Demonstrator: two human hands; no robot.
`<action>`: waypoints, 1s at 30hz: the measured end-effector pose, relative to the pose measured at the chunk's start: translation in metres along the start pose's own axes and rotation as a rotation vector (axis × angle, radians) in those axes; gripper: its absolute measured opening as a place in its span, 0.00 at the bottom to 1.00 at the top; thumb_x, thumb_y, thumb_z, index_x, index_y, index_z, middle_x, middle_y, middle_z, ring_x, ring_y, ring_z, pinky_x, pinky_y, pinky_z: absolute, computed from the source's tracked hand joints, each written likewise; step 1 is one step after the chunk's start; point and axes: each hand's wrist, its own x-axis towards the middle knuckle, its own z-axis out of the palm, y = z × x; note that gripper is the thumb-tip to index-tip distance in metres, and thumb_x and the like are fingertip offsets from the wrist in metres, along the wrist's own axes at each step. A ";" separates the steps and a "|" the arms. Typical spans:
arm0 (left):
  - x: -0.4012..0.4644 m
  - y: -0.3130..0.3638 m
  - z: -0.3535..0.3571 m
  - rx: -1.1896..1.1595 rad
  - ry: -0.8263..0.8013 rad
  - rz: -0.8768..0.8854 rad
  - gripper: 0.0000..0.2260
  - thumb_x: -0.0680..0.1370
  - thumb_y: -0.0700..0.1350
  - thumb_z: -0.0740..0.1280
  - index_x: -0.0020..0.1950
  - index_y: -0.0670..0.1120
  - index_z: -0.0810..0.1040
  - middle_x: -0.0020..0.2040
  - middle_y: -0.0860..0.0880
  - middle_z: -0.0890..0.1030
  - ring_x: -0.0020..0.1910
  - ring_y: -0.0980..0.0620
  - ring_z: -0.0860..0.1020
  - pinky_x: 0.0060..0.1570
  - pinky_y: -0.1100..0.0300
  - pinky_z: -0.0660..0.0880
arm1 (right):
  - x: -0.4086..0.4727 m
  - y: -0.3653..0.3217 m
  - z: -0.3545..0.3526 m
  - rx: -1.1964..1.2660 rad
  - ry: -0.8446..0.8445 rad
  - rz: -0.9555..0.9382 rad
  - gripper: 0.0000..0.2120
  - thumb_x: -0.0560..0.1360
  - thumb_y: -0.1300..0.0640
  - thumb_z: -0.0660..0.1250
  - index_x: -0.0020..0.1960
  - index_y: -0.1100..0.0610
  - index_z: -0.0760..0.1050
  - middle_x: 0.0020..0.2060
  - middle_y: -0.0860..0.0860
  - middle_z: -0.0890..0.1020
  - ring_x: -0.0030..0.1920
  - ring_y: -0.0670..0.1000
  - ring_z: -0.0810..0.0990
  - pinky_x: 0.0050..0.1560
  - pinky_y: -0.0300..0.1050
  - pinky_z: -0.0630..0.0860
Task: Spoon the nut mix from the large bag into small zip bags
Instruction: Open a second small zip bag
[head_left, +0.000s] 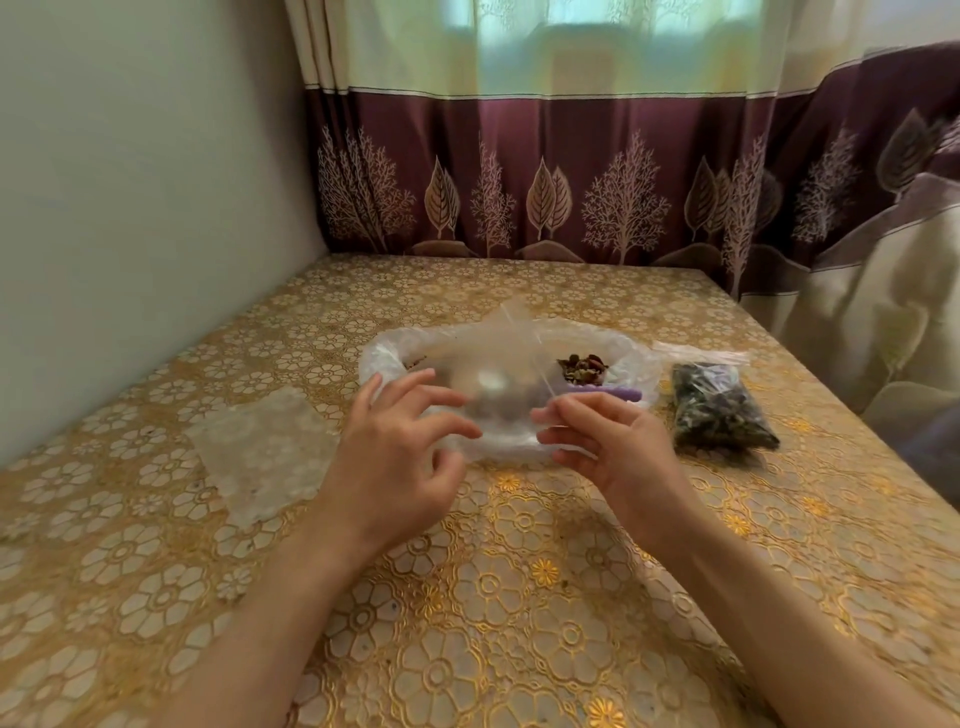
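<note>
A small clear zip bag (493, 379) is held up in front of the large white plastic bag (631, 364), blurred and with nothing visible inside. My left hand (400, 457) has its fingers curled at the bag's lower left edge, thumb and forefinger pinching the film. The bag's right edge is pinched by my right hand (608, 441). Nut mix (582, 366) shows in the open mouth of the large bag. A purple spoon handle (615, 393) sticks out of the large bag, just beyond my right fingers.
A filled zip bag (722, 410) of dark mix lies to the right of the large bag. Empty clear zip bags (265, 452) lie flat at the left. The table (519, 597) has a gold floral cover; a wall runs along its left, curtains behind.
</note>
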 end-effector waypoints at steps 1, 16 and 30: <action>0.001 0.002 0.000 -0.027 0.040 -0.028 0.13 0.71 0.48 0.58 0.44 0.50 0.82 0.51 0.54 0.80 0.61 0.53 0.73 0.67 0.49 0.60 | -0.001 0.000 0.002 -0.029 -0.010 -0.021 0.04 0.73 0.62 0.67 0.43 0.60 0.80 0.40 0.56 0.85 0.37 0.50 0.82 0.36 0.39 0.79; 0.009 0.008 0.005 -0.884 0.060 -0.539 0.10 0.74 0.50 0.66 0.42 0.43 0.80 0.36 0.48 0.82 0.37 0.48 0.80 0.39 0.58 0.75 | -0.014 0.022 0.024 -0.835 -0.101 -0.706 0.09 0.74 0.59 0.69 0.54 0.58 0.82 0.44 0.50 0.82 0.36 0.45 0.79 0.36 0.34 0.77; 0.005 0.012 0.010 -0.791 -0.017 -0.417 0.16 0.64 0.57 0.70 0.35 0.44 0.78 0.26 0.54 0.76 0.26 0.61 0.71 0.28 0.71 0.68 | -0.017 0.019 0.027 -0.555 -0.156 -0.380 0.08 0.71 0.57 0.72 0.47 0.46 0.78 0.40 0.45 0.84 0.41 0.43 0.82 0.40 0.38 0.78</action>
